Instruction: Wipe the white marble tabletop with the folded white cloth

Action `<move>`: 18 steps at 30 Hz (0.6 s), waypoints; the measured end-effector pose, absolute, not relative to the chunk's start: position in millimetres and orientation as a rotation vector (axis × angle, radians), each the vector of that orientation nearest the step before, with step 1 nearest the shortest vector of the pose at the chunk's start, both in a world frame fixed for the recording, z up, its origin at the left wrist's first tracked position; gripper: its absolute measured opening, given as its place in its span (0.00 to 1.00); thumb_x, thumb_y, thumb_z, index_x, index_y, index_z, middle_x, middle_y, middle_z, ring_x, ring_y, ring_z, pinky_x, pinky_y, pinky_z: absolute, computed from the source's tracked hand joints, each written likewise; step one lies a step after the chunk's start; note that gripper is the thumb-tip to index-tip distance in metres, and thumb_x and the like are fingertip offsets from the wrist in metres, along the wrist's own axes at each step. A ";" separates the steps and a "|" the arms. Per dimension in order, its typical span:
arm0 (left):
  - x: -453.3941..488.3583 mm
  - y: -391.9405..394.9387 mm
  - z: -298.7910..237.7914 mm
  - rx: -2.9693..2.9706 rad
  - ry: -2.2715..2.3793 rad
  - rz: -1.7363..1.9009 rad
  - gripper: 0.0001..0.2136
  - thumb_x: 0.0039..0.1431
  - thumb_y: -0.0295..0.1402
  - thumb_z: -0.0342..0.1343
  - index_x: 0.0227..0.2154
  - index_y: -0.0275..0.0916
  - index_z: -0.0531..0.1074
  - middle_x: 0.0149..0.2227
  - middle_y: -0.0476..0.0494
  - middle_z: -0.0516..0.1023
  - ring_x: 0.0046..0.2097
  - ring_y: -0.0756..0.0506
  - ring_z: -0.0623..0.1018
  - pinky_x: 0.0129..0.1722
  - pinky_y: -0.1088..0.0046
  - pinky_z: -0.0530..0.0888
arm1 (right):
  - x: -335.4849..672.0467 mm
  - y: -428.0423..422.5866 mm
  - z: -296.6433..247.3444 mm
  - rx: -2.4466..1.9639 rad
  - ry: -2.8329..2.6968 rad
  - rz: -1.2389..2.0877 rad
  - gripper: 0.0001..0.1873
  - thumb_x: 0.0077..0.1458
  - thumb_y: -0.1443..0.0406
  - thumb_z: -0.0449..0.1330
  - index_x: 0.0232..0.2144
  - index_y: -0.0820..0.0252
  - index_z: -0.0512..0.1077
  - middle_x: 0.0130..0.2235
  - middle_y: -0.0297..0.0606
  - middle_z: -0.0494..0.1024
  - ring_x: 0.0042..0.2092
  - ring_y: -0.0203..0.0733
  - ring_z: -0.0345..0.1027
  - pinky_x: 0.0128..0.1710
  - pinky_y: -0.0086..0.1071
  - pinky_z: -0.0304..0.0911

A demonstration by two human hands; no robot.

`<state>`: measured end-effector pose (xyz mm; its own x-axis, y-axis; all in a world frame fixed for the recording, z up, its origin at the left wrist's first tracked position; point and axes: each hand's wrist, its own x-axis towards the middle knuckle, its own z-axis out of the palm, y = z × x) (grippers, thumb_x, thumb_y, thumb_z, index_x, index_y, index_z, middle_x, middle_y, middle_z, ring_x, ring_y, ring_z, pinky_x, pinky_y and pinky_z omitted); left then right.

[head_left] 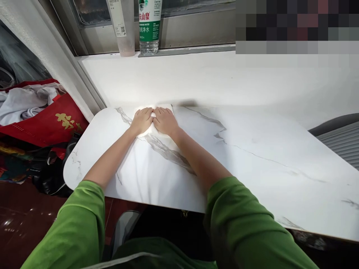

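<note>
Both arms stretch forward over the white marble-patterned table [252, 164]. My left hand [142, 121] and my right hand [165, 121] rest side by side near its back edge, thumbs close together. Under and between them lies a white cloth [152, 130], bright and hard to tell from the tabletop; most of it is hidden. The fingers of each hand are close together, slightly bent, and pressed down on the cloth, pointing toward the wall.
On the sill stand a clear plastic cup [125, 41] and a green-labelled water bottle [149, 30]. Left of the table are a red bag [53, 119] with white fabric and a black bag [53, 173]. A grey ribbed chair back [340, 136] stands at the right.
</note>
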<state>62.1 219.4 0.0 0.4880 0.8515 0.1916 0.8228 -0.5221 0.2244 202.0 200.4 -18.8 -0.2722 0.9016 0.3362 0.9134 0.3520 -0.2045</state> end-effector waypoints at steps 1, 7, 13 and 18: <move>62.4 212.6 0.4 2.630 1.475 0.416 0.24 0.64 0.27 0.39 0.61 0.34 0.62 0.66 0.38 0.63 0.67 0.43 0.61 0.67 0.59 0.54 | 202.9 193.4 -18.6 -1.594 -2.229 -0.051 0.24 0.61 0.68 0.42 0.55 0.72 0.66 0.61 0.57 0.68 0.63 0.55 0.58 0.63 0.48 0.48; 66.5 143.5 3.1 2.731 1.422 0.328 0.24 0.65 0.27 0.38 0.63 0.29 0.60 0.67 0.34 0.61 0.68 0.41 0.59 0.68 0.56 0.52 | 213.1 124.4 -14.8 -1.601 -2.257 -0.057 0.26 0.61 0.67 0.44 0.57 0.77 0.65 0.63 0.58 0.66 0.64 0.57 0.57 0.65 0.49 0.47; 69.8 47.4 -0.4 2.804 1.354 0.329 0.24 0.68 0.29 0.38 0.64 0.27 0.58 0.69 0.32 0.57 0.70 0.38 0.55 0.69 0.52 0.50 | 224.2 25.4 -12.8 -1.562 -2.272 -0.051 0.26 0.62 0.66 0.45 0.56 0.76 0.67 0.63 0.56 0.67 0.65 0.56 0.57 0.66 0.49 0.49; 72.5 -1.4 -0.4 2.885 1.208 0.344 0.25 0.69 0.30 0.36 0.64 0.24 0.57 0.69 0.28 0.55 0.71 0.36 0.53 0.69 0.50 0.49 | 232.5 -29.3 -13.4 -1.516 -2.276 -0.110 0.25 0.63 0.65 0.44 0.54 0.76 0.68 0.63 0.58 0.66 0.66 0.57 0.56 0.66 0.52 0.50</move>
<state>72.5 -1.4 -0.4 0.6814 0.7033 0.2024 0.7045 -0.7053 0.0791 232.5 -29.3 -13.4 -0.3300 0.8682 0.3705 0.8999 0.4079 -0.1541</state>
